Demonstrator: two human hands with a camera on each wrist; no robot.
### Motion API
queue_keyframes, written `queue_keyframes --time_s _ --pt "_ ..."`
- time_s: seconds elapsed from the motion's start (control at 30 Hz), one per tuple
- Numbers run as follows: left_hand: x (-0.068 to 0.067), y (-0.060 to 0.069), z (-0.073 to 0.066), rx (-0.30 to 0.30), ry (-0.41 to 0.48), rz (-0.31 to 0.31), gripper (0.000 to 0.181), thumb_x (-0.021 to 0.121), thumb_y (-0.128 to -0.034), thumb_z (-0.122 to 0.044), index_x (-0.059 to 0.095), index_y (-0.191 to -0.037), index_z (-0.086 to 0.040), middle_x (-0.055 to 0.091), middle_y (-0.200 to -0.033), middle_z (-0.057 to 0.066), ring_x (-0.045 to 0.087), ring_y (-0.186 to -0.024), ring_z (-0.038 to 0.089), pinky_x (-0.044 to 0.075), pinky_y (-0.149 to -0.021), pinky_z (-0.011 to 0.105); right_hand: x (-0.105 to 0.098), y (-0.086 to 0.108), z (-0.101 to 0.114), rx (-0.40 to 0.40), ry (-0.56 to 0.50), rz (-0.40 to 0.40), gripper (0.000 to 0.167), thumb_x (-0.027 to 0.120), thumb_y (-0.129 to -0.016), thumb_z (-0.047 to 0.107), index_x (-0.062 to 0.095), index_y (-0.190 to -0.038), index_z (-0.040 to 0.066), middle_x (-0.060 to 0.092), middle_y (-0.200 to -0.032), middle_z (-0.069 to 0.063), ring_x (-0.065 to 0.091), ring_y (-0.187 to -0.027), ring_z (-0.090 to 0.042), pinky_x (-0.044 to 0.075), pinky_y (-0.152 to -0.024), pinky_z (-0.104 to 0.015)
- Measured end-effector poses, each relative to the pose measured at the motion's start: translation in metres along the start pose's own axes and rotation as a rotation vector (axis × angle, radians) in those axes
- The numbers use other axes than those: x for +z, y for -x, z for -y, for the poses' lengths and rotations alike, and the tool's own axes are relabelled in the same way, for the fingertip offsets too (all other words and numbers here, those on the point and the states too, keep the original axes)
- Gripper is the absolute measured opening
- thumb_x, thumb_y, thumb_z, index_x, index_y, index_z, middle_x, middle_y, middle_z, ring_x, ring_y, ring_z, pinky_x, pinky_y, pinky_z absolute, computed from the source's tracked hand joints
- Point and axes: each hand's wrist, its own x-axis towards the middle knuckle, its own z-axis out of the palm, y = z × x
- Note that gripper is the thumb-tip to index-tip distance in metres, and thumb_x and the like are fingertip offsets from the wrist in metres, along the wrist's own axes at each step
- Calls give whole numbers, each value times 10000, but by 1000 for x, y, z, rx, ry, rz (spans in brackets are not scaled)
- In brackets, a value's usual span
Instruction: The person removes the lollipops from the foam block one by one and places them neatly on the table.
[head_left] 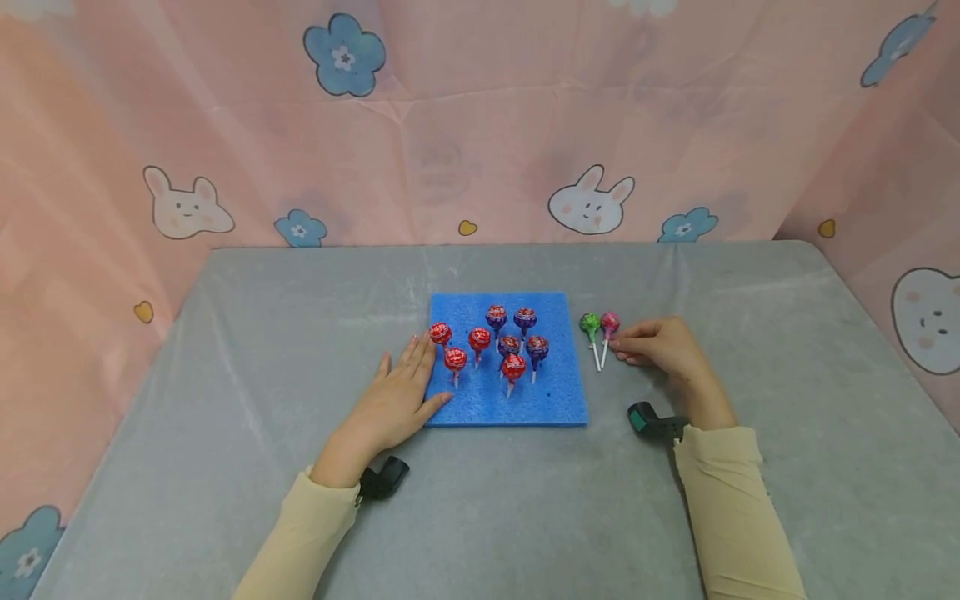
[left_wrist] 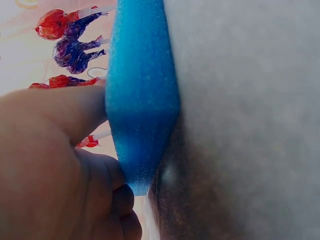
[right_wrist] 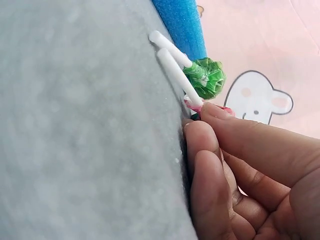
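Observation:
A blue foam block (head_left: 551,408) lies on the table with several red lollipops (head_left: 454,360) and purple lollipops (head_left: 537,348) standing in it on their sticks. My left hand (head_left: 393,400) rests along the block's left edge, fingers extended and thumb over its near left corner; in the left wrist view the thumb touches the foam. To the right of the block, a green lollipop (head_left: 590,323) and a pink lollipop (head_left: 610,322) lie side by side. My right hand (head_left: 667,350) pinches the pink one by its stick near the wrapper, which the fingertips (right_wrist: 215,112) partly hide.
The grey table (head_left: 525,517) extends around the block on all sides. A pink curtain (head_left: 465,125) with rabbits and flowers hangs behind it. Black wrist devices (head_left: 385,478) sit at both wrists, near the sleeves.

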Motion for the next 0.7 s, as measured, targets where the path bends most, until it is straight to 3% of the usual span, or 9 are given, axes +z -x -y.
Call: queue_keyframes --time_s 0.27,0.37,0.53,0.7 --pt "-1 1 -1 -9 -2 15 742 416 -988 -448 115 -1492 6 26 -1562 135 12 -1433 280 42 -1112 547 2 1 2 5 22 -21 378 654 -899 153 615 -1071 -181 667 -719 15 625 -628 -34 537 -623 -208" --pt "-1 1 -1 -7 1 12 738 416 -990 -441 112 -1491 7 27 -1561 137 15 -1433 281 46 -1112 548 4 1 4 4 74 -44 386 673 -887 203 646 -1025 -157 658 -688 18 609 -606 -37 531 -601 -203" --pt "-1 0 -1 -6 1 9 741 417 -989 -442 105 -1492 3 21 -1562 134 7 -1433 275 40 -1112 548 7 1 6 -27 202 -66 293 676 -869 155 676 -958 -125 639 -676 18 571 -601 -61 501 -573 -200" --pt "-1 0 0 -8 3 16 748 417 -987 -449 98 -1493 0 14 -1563 130 -4 -1434 271 32 -1112 548 6 -1 5 -31 220 -51 271 679 -863 127 671 -962 -126 633 -686 18 565 -605 -68 495 -572 -206"
